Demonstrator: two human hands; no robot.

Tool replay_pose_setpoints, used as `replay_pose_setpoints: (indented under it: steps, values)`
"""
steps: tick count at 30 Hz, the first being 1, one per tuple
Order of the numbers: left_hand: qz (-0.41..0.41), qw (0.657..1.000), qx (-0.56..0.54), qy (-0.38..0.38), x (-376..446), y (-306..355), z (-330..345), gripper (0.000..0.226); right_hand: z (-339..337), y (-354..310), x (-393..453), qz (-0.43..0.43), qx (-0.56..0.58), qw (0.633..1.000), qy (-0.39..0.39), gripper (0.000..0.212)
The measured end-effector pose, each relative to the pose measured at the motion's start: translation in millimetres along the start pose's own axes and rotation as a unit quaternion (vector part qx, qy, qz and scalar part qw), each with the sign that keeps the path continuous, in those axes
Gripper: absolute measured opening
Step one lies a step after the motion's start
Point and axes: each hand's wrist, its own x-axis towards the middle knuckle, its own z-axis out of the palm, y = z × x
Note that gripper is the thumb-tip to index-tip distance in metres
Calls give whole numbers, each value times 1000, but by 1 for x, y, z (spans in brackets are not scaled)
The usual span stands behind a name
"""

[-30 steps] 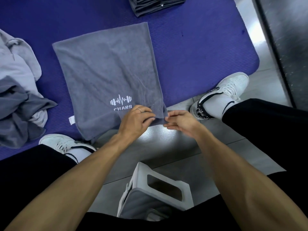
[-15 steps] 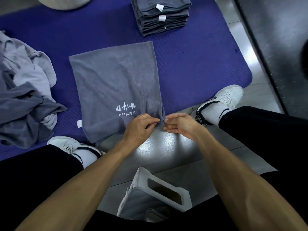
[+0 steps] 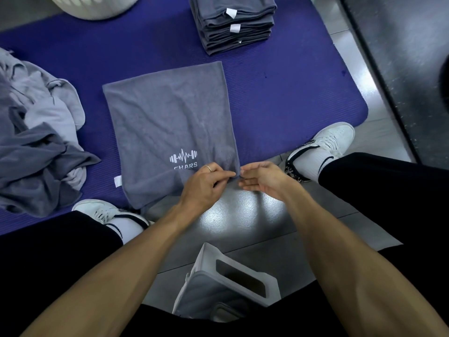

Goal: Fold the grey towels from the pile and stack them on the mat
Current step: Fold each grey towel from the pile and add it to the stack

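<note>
**Head view: one towel mid-fold, a stack done, a pile still waiting**

Head view shows a grey towel [image 3: 167, 127] spread flat at the centre of the frame, lying on the blue mat [image 3: 291, 93] with its near edge hanging over onto the floor. It carries a white dumbbell logo near the bottom and appears already folded at least once. At its lower right corner the left hand [image 3: 206, 183] pinches the cloth between thumb and curled fingers. The right hand [image 3: 261, 178] sits just beside it, fingers fairly straight and touching that same corner; whether it actually grips is unclear.

Judging by the layout, the task is well underway but unfinished. One stack of folded towels [image 3: 234, 23] stands at the top centre of the mat; about five or six layers show, the exact count uncertain. One loose pile [image 3: 36, 142] of crumpled towels lies at the left, number indistinguishable. One white basket [image 3: 97, 6] peeks in at the upper left; one white stool [image 3: 228, 285] sits at the bottom centre.
</note>
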Motion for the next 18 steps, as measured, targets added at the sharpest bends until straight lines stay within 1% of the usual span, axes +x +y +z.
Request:
replay_pose_setpoints:
  steps: [3,7,9,12,14,18]
  values:
    - [3,1000,14,-9,-1,-1,1,34,1,-1,0,2,5,1000,1,12]
    - [3,1000,10,-9,0,-3,1,36,2,-2,-1,-5,15,1000,-1,4]
    - [0,1000,3,-7,2,-4,1,32,3,-4,-1,-14,-6,1000,-4,4]
    - [-20,1000,-9,-1,0,-9,0,22,6,-6,2,-20,-43,999,11,7]
    - [-60,998,-26,4,-4,-11,-3,17,12,-9,5,-27,-82,996,23,8]
    - [-188,977,-94,38,-16,-16,-13,12,36,-13,16,-51,-168,982,65,20]
